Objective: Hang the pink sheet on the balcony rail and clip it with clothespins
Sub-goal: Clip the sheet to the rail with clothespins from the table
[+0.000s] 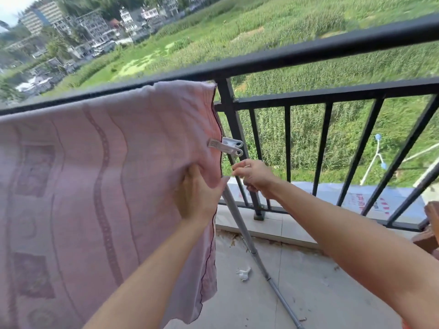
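Hanging over the rail [308, 52], the sheet [95, 174] drapes down; my left hand [197, 193] pinches its edge below a white clothespin [225, 146]. My right hand [255, 176], fingers loosely curled, seems empty. Next: another clothespin.

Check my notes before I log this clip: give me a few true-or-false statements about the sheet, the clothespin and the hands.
1. The pink sheet is draped over the balcony rail. True.
2. The white clothespin is clipped at the sheet's right edge. True.
3. The left hand hangs free of the sheet. False: it grips the fabric below the clothespin.
4. The right hand is squeezing the clothespin. False: it is below it, apart.
5. The sheet lies on the floor. False: it hangs.
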`<state>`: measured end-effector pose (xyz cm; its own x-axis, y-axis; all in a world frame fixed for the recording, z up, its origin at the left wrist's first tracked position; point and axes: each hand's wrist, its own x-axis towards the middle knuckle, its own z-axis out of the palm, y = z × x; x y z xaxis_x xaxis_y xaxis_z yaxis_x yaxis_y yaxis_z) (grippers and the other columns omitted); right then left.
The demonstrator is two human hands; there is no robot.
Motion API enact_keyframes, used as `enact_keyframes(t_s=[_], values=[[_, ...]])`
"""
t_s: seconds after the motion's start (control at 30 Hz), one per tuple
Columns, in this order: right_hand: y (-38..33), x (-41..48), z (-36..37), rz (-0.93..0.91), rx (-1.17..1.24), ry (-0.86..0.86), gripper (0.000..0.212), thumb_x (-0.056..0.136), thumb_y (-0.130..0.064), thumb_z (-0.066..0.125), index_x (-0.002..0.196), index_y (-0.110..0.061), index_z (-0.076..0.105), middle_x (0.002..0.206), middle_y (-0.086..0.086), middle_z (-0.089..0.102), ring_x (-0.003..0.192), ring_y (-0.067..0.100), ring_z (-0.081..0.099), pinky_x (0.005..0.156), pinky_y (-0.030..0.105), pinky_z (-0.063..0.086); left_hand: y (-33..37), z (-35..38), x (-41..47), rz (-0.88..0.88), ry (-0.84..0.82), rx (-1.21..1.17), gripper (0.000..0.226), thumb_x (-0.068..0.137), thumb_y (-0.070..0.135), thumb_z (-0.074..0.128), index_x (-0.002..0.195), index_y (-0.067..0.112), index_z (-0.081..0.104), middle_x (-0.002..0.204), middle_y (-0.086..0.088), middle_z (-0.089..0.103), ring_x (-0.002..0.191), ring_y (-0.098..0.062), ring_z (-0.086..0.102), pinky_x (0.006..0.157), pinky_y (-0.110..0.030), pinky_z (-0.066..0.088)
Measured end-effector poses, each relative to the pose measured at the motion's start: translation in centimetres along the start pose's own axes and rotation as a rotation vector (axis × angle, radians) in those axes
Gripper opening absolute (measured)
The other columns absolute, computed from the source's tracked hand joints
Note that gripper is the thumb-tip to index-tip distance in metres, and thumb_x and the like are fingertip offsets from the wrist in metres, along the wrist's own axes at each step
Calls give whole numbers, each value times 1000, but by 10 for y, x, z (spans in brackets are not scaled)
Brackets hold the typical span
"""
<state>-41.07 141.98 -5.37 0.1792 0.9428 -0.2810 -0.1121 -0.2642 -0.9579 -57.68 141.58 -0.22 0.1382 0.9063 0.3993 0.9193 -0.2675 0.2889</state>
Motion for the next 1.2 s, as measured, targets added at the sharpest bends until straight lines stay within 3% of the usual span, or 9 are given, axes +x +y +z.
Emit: enact_keyframes(t_s=[0.17, 0.37, 0.5, 0.7, 0.8, 0.9, 1.0, 1.1, 1.2], values=[[-13, 3, 29, -30, -97, -181, 14, 82, 8, 61, 86, -5, 59, 70, 3, 52, 57, 11, 43, 52, 27, 33, -16, -6, -11, 97, -21, -78, 21, 91, 31, 59, 84, 11, 61, 77, -10, 68, 71, -34, 62, 57, -35, 39], [-22, -12, 29, -31, -93, -494, 16, 90, 7, 53, 84, -7, 49, 81, 4, 49, 66, 7, 51, 61, 25, 39, -39, -36, -34, 373, -64, -33, 30, 85, 14, 65, 59, 13, 49, 53, -9, 56, 50, -33, 50, 49, -27, 25], [2, -17, 19, -76, -110, -463, 11, 85, -5, 70, 75, -10, 71, 72, -9, 66, 58, 3, 53, 55, 25, 38, -43, -50, -42, 700, -80, 185, 30, 80, 19, 71, 56, 15, 54, 61, -2, 55, 60, -24, 56, 45, -26, 36], [40, -12, 15, -156, -70, -383, 4, 87, -11, 70, 86, -14, 72, 80, 4, 71, 62, 4, 55, 52, 26, 33, -40, -42, -35, 1122, 61, 477, 15, 84, 19, 67, 73, 9, 64, 96, -14, 62, 97, -36, 58, 85, -44, 41], [61, -17, -4, -99, -119, -307, 6, 90, -9, 66, 92, -11, 70, 84, 7, 74, 67, 9, 59, 56, 27, 38, -24, -40, -13, 1274, 69, 595, 15, 87, 8, 54, 88, 4, 69, 119, -22, 61, 124, -41, 49, 115, -51, 24], [92, -28, -21, -25, -133, -181, 11, 89, -5, 66, 99, -5, 70, 89, 12, 75, 68, 10, 61, 48, 19, 41, 9, -40, 0, 1254, -123, 958, 35, 91, 9, 38, 100, 10, 72, 120, -19, 63, 133, -40, 42, 117, -58, 14], [122, -42, -30, 31, -136, -111, 19, 86, -6, 70, 105, -4, 70, 95, 18, 74, 68, 15, 57, 45, 17, 40, 35, -29, 8, 1068, -466, 1350, 25, 96, 23, 45, 103, 22, 69, 111, -3, 68, 127, -32, 47, 118, -59, 4], [147, -57, -28, 86, -137, -79, 18, 85, -8, 71, 103, -7, 71, 93, 15, 75, 63, 11, 55, 42, 18, 35, 39, -11, 16, 980, -645, 1350, 19, 97, 22, 43, 94, 24, 62, 107, 1, 68, 100, -22, 60, 103, -45, 36], [167, -70, -16, 111, -152, -57, 17, 83, -11, 73, 100, -9, 72, 91, 12, 75, 64, 12, 57, 43, 21, 34, 40, 1, 21, 809, -864, 1218, 16, 94, 19, 44, 97, 19, 60, 97, -1, 61, 83, -25, 55, 72, -34, 43]])
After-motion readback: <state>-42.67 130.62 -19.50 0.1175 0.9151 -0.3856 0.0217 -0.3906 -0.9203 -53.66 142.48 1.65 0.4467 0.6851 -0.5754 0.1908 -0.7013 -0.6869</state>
